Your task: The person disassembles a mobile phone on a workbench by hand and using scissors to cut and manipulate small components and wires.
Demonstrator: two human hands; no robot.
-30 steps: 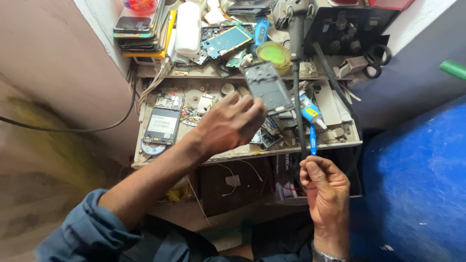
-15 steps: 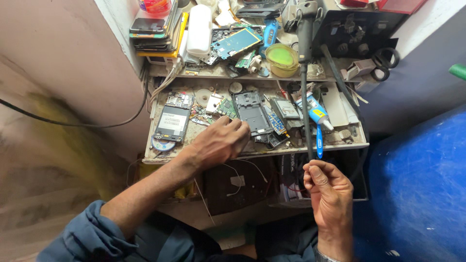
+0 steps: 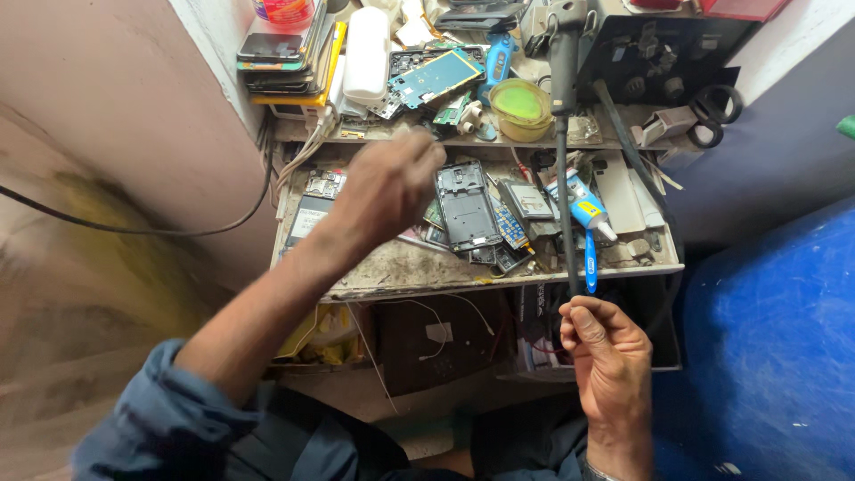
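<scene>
Cluttered workbench: right hand holds screwdriver (upright).

Left hand over cluttered workbench, right hand pinching blue-handled tool

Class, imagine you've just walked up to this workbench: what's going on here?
A person sits at a cluttered repair bench strewn with phone parts. The left hand is raised over the bench beside a dark phone frame; it is blurred, so whether it holds anything is unclear. The right hand, below the bench edge, pinches a thin dark rod that runs up toward the back shelf. A blue-handled tool lies near the bench's front edge, and a green tub sits on the shelf.
</scene>
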